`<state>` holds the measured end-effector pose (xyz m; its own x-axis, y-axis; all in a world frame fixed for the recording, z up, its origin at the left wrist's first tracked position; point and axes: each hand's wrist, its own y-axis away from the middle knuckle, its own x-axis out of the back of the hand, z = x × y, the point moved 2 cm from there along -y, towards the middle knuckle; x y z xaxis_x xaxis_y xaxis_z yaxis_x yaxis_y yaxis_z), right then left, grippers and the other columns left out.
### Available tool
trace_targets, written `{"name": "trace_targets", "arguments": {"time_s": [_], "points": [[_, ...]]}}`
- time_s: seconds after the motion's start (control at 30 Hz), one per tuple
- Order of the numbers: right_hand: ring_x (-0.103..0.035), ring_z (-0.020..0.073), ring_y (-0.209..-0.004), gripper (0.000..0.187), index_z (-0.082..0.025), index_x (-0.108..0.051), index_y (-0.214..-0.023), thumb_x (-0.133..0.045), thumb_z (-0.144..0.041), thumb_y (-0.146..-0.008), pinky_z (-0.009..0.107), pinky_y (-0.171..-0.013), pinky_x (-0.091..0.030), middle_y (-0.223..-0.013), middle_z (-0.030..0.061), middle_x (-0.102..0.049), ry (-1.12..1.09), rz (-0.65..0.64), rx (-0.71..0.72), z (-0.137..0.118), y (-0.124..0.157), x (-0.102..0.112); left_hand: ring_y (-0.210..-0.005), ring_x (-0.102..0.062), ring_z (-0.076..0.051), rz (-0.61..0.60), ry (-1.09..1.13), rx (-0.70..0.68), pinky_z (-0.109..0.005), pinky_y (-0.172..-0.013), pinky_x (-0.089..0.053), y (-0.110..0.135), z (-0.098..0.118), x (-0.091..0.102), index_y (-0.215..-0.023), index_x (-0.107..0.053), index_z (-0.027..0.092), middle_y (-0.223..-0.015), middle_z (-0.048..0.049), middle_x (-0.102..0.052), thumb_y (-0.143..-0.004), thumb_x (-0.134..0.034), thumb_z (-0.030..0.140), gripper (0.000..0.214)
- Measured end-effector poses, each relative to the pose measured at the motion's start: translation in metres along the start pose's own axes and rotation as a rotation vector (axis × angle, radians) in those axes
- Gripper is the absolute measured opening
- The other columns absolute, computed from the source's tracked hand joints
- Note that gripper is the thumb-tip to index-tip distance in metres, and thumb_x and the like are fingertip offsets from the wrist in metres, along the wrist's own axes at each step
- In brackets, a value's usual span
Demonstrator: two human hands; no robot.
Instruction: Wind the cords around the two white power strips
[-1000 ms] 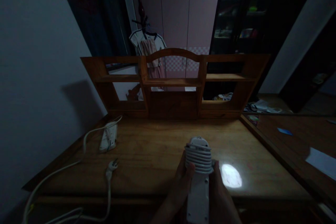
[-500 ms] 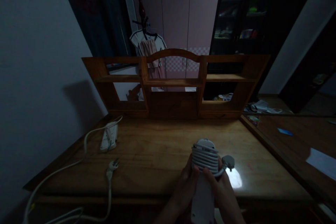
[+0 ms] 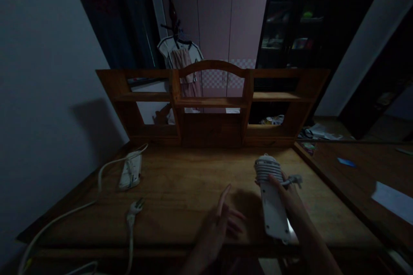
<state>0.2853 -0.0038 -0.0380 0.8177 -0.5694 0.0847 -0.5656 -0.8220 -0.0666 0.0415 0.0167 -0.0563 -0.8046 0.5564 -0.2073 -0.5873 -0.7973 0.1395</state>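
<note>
My right hand (image 3: 284,191) grips a white power strip (image 3: 274,215) near its upper end, where its cord (image 3: 267,169) is wound around the body in several turns. The strip's grey plug (image 3: 295,179) sticks out to the right of that hand. Left of the strip, my left hand (image 3: 222,221) is held over the desk with its fingers apart and nothing in them. A second white power strip (image 3: 130,171) lies at the desk's left side by the wall. Its cord runs over the front edge, and a white plug (image 3: 133,212) rests near that edge.
A wooden desk (image 3: 180,172) spreads before me, with a wooden shelf unit (image 3: 211,102) along its back. At the right stands another brown surface (image 3: 348,180) with a white paper (image 3: 393,201) and a small blue card (image 3: 346,162). A wall borders the left.
My left hand has let go of the power strip and moved to the left, its fingers spread. My right hand has carried the strip to the right and farther over the desk.
</note>
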Motion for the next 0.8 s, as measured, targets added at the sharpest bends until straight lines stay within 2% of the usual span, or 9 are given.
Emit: {"name": "trace_targets", "arguments": {"time_s": [0.1, 0.2, 0.3, 0.37, 0.5, 0.6, 0.8], "points": [[-0.067, 0.0236, -0.075, 0.057, -0.015, -0.058, -0.117, -0.062, -0.054, -0.076, 0.030, -0.061, -0.053, -0.095, 0.0111, -0.070, 0.146, 0.041, -0.023, 0.003, -0.047, 0.013, -0.062, -0.067, -0.025, 0.076, 0.106, 0.041, -0.036, -0.055, -0.052, -0.008, -0.016, 0.040, -0.148, -0.004, 0.013, -0.084, -0.0138, -0.070, -0.084, -0.021, 0.071, 0.088], [-0.067, 0.0239, -0.073, 0.054, -0.013, -0.061, -0.111, -0.060, -0.055, -0.076, 0.030, -0.059, -0.051, -0.091, 0.0124, -0.070, 0.265, 0.078, -0.008, 0.007, -0.089, 0.016, -0.062, -0.068, -0.028, 0.083, 0.255, 0.119, -0.034, -0.050, -0.050, -0.016, -0.022, 0.076, -0.147, -0.003, 0.016, -0.079, -0.0131, -0.070, -0.081, -0.021, 0.075, 0.091], [-0.066, 0.0248, -0.075, 0.049, -0.014, -0.065, -0.101, -0.062, -0.053, -0.072, 0.030, -0.062, -0.050, -0.088, 0.0120, -0.070, 0.320, 0.076, 0.007, 0.014, -0.122, 0.009, -0.057, -0.066, -0.025, 0.200, 0.345, 0.072, -0.028, -0.047, -0.046, -0.015, -0.019, 0.094, -0.145, -0.011, 0.015, -0.072, -0.0096, -0.069, -0.082, -0.028, 0.072, 0.086], [-0.065, 0.0253, -0.079, 0.045, -0.014, -0.066, -0.095, -0.065, -0.052, -0.068, 0.030, -0.065, -0.049, -0.087, 0.0111, -0.070, 0.361, 0.065, 0.023, 0.018, -0.141, 0.002, -0.056, -0.066, -0.023, 0.253, 0.380, 0.041, -0.027, -0.049, -0.045, -0.012, -0.017, 0.096, -0.143, -0.016, 0.013, -0.068, -0.0074, -0.067, -0.083, -0.034, 0.068, 0.083], [-0.064, 0.0251, -0.081, 0.045, -0.014, -0.066, -0.092, -0.067, -0.051, -0.066, 0.028, -0.067, -0.047, -0.084, 0.0097, -0.069, 0.413, 0.028, 0.026, 0.028, -0.169, -0.010, -0.056, -0.065, -0.024, 0.218, 0.339, 0.076, -0.028, -0.047, -0.044, -0.011, -0.022, 0.095, -0.143, -0.012, 0.012, -0.067, -0.0059, -0.066, -0.080, -0.046, 0.060, 0.086], [-0.063, 0.0244, -0.079, 0.044, -0.013, -0.066, -0.090, -0.067, -0.051, -0.067, 0.029, -0.066, -0.045, -0.081, 0.0096, -0.068, 0.434, 0.005, 0.008, 0.035, -0.181, -0.014, -0.052, -0.063, -0.023, 0.228, 0.317, 0.107, -0.027, -0.044, -0.042, -0.012, -0.027, 0.096, -0.141, -0.016, 0.012, -0.065, -0.0051, -0.065, -0.079, -0.045, 0.064, 0.086], [-0.059, 0.0214, -0.065, 0.043, -0.010, -0.066, -0.070, -0.066, -0.054, -0.065, 0.028, -0.056, -0.043, -0.065, 0.0080, -0.064, 0.467, -0.042, -0.064, 0.050, -0.193, -0.018, -0.055, -0.064, -0.021, 0.274, 0.257, 0.005, -0.025, -0.046, -0.043, -0.010, -0.022, 0.088, -0.133, -0.030, 0.014, -0.069, -0.0050, -0.065, -0.082, -0.047, 0.061, 0.071]]}}
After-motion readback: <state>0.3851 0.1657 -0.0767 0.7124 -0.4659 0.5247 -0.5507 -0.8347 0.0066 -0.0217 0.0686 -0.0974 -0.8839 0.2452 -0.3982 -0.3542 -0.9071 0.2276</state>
